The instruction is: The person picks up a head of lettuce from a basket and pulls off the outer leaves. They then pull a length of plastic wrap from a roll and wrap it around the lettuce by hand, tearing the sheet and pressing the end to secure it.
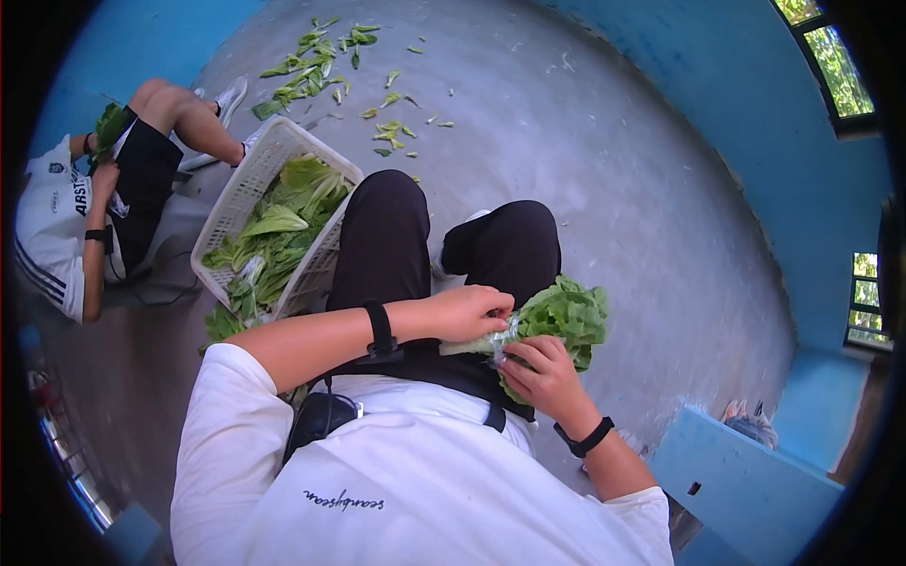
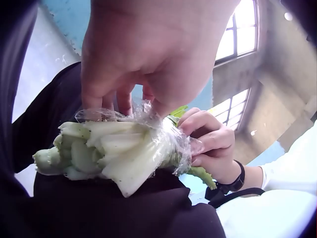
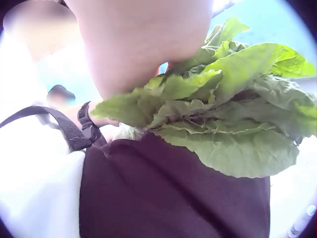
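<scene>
Grey floor (image 1: 651, 245) lies beyond your lap (image 1: 382, 241), where, at right, the leafy bundle (image 1: 568, 316), probably light and bruisable, wants holding by its stiffer stems (image 2: 126, 153), your left hand (image 1: 469, 313) pinching clear film (image 2: 172, 135), your right hand (image 1: 549, 377) pinching the wrapped middle.

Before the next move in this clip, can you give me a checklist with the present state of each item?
1. Left hand at the clear film: ok, fingertips on it.
2. Right hand steadying the leafy bundle: ok, fingers curled at its wrapped part.
3. Film around the bundle: ok, it is there.
4. Film end secured: cannot tell, fingers cover parts.
5. Floor free of loose leaves: not ok, some lie scattered beyond the white crate.
</scene>
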Demonstrator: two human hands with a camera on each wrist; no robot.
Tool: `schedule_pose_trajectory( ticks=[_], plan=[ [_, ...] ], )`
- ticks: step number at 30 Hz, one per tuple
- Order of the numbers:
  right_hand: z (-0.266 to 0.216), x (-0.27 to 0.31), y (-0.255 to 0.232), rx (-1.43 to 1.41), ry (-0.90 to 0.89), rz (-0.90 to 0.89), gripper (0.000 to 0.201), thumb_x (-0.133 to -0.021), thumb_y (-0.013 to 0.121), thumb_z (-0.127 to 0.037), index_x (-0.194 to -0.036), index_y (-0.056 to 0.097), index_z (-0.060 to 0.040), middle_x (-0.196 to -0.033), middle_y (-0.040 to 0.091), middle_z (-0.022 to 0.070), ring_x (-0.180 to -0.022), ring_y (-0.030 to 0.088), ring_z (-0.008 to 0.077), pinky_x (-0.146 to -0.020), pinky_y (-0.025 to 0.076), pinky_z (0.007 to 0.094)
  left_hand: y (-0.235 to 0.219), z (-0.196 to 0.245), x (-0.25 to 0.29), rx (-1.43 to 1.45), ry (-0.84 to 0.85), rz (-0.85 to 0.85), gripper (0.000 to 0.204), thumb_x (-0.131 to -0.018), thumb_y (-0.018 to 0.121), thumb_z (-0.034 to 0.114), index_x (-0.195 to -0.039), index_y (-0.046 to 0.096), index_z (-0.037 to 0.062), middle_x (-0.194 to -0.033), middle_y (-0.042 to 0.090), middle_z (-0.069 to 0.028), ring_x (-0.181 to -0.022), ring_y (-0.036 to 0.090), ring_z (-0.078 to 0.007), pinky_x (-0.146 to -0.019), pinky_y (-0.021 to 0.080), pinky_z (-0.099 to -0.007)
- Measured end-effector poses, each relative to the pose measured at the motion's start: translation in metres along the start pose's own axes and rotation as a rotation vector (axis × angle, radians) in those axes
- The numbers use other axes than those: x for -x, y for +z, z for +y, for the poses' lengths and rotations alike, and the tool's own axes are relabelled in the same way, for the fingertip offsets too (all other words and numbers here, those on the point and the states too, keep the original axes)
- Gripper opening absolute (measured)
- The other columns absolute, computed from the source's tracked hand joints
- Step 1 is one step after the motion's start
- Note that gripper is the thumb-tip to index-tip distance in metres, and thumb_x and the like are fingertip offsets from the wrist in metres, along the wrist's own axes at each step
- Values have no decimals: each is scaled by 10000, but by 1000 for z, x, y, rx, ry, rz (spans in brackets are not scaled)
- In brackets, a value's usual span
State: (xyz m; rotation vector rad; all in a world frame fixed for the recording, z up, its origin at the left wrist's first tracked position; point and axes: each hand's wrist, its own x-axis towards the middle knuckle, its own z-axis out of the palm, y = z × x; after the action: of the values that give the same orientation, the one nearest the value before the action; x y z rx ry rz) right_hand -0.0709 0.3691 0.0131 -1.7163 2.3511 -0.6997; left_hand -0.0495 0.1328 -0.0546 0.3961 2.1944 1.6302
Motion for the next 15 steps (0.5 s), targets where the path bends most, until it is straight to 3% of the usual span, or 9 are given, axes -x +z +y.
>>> schedule_pose_trajectory(
  ticks=[4, 9, 12, 13, 15],
  plan=[
    [-12, 10, 3, 50, 33, -32, 301, -770, 767, -80, -1067, 736, -43, -1203, 665, 81, -1105, 621, 268, -983, 501, 429, 4, -5, 0, -14, -20, 9, 224, -944, 687, 235, -975, 578, 42, -890, 654, -153, -848, 640, -359, -746, 490, -421],
    [-32, 30, 0, 2, 145, -93, 484, -793, 705, 3, -1274, 652, -5, -1362, 622, 147, -1260, 581, 351, -1080, 485, 474, 4, -3, 2, 60, -208, -16, 331, -954, 704, 327, -1042, 576, 35, -880, 661, -131, -806, 642, -282, -734, 490, -395],
    [-35, 43, -5, -120, 149, -104, 470, -800, 699, 26, -1267, 658, -11, -1336, 637, 150, -1239, 607, 349, -1063, 505, 468, 10, -10, 1, 83, -246, -74, 415, -963, 700, 396, -1109, 626, 15, -899, 669, -115, -826, 627, -214, -746, 493, -361],
    [-36, 45, -4, -177, 192, -22, 391, -815, 698, 45, -1200, 691, -22, -1247, 683, 140, -1111, 675, 332, -949, 564, 430, 14, -17, 0, 100, -237, -85, 424, -964, 698, 400, -1119, 637, 10, -906, 671, -117, -834, 627, -212, -751, 494, -355],
    [-34, 47, -3, -217, 307, 29, 318, -821, 706, 44, -1131, 712, -26, -1171, 709, 132, -1019, 697, 319, -864, 578, 405, 16, -26, 2, 122, -236, -105, 440, -966, 694, 406, -1131, 652, 0, -918, 674, -117, -850, 625, -205, -764, 494, -346]
  ],
)
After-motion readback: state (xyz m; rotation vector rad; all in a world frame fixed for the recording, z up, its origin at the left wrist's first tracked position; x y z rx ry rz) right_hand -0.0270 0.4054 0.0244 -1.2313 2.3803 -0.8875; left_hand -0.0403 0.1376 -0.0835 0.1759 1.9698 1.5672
